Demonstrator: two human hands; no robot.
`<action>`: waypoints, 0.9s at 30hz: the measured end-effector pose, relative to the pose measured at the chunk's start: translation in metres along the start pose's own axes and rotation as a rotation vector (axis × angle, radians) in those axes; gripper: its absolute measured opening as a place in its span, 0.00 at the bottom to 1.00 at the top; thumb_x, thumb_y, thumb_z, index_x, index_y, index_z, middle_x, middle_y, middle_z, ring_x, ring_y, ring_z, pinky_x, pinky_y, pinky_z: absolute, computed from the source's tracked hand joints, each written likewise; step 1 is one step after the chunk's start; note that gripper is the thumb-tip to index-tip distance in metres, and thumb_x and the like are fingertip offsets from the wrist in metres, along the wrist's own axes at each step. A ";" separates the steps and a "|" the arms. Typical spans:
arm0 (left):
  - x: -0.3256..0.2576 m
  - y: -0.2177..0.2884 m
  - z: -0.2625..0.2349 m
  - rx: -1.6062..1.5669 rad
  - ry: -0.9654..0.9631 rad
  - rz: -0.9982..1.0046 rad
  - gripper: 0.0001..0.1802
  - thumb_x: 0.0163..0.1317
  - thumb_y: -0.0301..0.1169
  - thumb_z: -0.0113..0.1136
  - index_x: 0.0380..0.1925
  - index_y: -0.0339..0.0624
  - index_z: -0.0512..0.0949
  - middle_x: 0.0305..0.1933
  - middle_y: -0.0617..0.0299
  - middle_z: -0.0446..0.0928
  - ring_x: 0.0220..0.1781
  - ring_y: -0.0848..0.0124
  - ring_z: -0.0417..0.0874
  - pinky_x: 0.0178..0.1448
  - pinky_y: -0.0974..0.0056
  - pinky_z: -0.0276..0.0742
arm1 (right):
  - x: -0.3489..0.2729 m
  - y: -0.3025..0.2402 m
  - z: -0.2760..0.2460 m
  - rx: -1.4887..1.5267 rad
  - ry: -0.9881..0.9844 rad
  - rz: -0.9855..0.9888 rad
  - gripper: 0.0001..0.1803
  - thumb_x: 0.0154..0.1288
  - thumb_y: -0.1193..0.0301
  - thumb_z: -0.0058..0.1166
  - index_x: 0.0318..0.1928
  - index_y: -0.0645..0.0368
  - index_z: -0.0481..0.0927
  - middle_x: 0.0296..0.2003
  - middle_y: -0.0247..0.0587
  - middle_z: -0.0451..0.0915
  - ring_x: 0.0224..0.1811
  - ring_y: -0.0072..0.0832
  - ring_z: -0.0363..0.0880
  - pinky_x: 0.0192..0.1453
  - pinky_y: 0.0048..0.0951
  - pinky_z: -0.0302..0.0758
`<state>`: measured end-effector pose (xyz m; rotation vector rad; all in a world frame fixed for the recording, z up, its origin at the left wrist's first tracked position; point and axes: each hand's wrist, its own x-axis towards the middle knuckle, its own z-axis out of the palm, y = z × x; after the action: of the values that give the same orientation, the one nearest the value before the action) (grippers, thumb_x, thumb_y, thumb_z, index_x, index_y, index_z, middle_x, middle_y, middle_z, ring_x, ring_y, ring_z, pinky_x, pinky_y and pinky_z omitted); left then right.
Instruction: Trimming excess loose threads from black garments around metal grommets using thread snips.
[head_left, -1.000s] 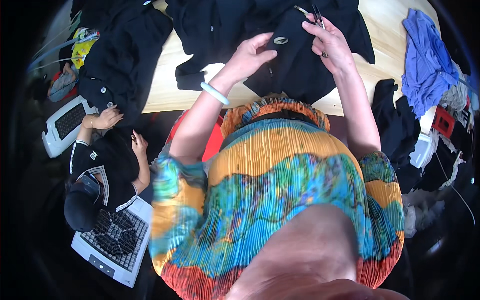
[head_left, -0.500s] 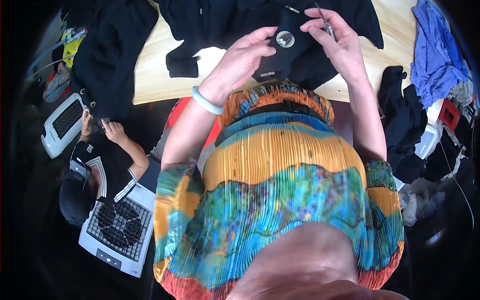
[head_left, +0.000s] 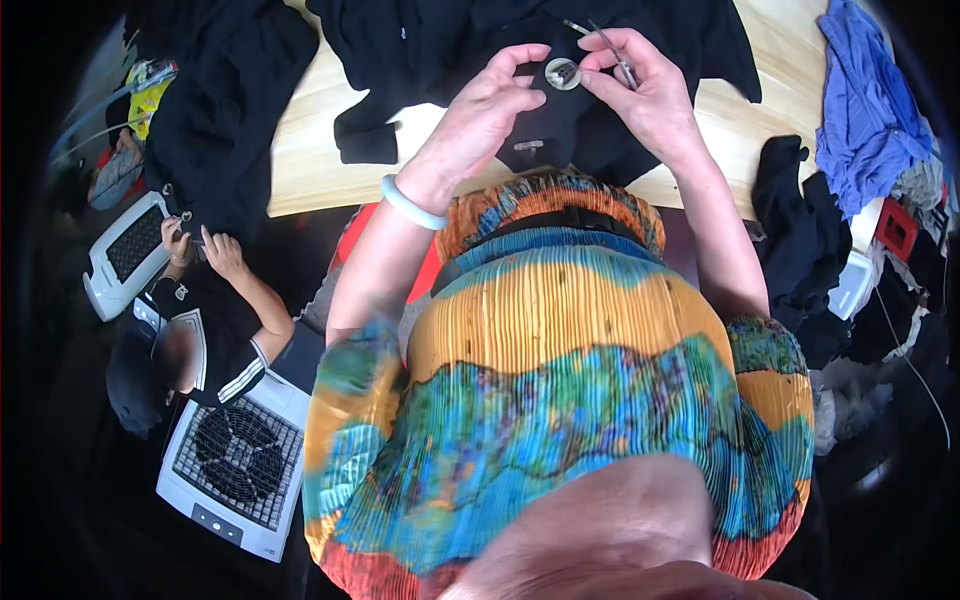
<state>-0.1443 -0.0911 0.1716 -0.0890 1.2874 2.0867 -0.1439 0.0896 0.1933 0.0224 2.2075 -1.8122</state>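
Note:
A black garment [head_left: 450,60] lies spread over the wooden table. On it is a small round pale disc [head_left: 562,74] with a dark and silvery middle. Just left of the disc is my left hand [head_left: 485,105], its thumb and index finger curved and apart, with nothing visible between them. My right hand [head_left: 645,100] grips a slim pointed metal tool [head_left: 622,66], its point slanting up and left. The right fingertips are at the disc's right edge; I cannot tell whether they touch it. A small light label strip [head_left: 528,146] shows nearer to me on the cloth.
Another black garment [head_left: 225,90] drapes over the table's left side. At the right lies blue-purple cloth [head_left: 865,100], with a red box [head_left: 897,228] below it. On the left a person in a black cap [head_left: 140,380] works near a grey-white fan unit [head_left: 235,465].
My right hand has moved left and slightly down with the metal tool, closer to the disc. My left hand has barely shifted. The person at the left has turned the head.

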 end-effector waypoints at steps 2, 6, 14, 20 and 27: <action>-0.002 0.003 0.000 0.007 0.018 -0.007 0.23 0.52 0.21 0.47 0.51 0.39 0.63 0.41 0.65 0.68 0.44 0.79 0.65 0.52 0.73 0.57 | 0.001 0.003 0.000 0.033 0.020 0.002 0.13 0.55 0.78 0.54 0.42 0.60 0.72 0.30 0.28 0.74 0.33 0.11 0.70 0.41 0.13 0.67; -0.001 0.002 -0.003 0.020 0.033 0.000 0.21 0.52 0.21 0.48 0.49 0.40 0.63 0.38 0.66 0.70 0.39 0.81 0.66 0.45 0.76 0.61 | -0.001 0.001 -0.002 0.102 0.005 0.039 0.12 0.55 0.76 0.55 0.41 0.59 0.73 0.29 0.26 0.73 0.31 0.11 0.68 0.37 0.12 0.65; -0.001 0.002 -0.005 0.153 0.013 0.011 0.21 0.53 0.20 0.47 0.49 0.42 0.64 0.34 0.69 0.71 0.35 0.83 0.67 0.39 0.78 0.62 | 0.000 -0.002 0.000 0.056 -0.028 -0.004 0.14 0.55 0.75 0.55 0.43 0.59 0.72 0.28 0.27 0.74 0.31 0.11 0.70 0.39 0.13 0.66; -0.001 0.010 -0.001 0.241 -0.018 0.033 0.25 0.53 0.18 0.45 0.54 0.45 0.63 0.34 0.71 0.71 0.36 0.84 0.65 0.45 0.77 0.59 | 0.005 0.001 0.001 0.041 0.014 -0.041 0.13 0.56 0.76 0.53 0.44 0.59 0.72 0.28 0.28 0.75 0.31 0.11 0.70 0.39 0.13 0.65; -0.003 0.011 0.001 0.254 0.020 0.041 0.27 0.53 0.18 0.45 0.55 0.48 0.61 0.31 0.73 0.69 0.32 0.85 0.64 0.40 0.79 0.58 | 0.005 -0.005 -0.002 0.106 0.059 0.127 0.13 0.56 0.71 0.54 0.42 0.61 0.72 0.30 0.29 0.76 0.33 0.12 0.71 0.39 0.13 0.66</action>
<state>-0.1480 -0.0953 0.1819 0.0293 1.5664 1.9422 -0.1503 0.0896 0.1976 0.2350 2.0943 -1.8788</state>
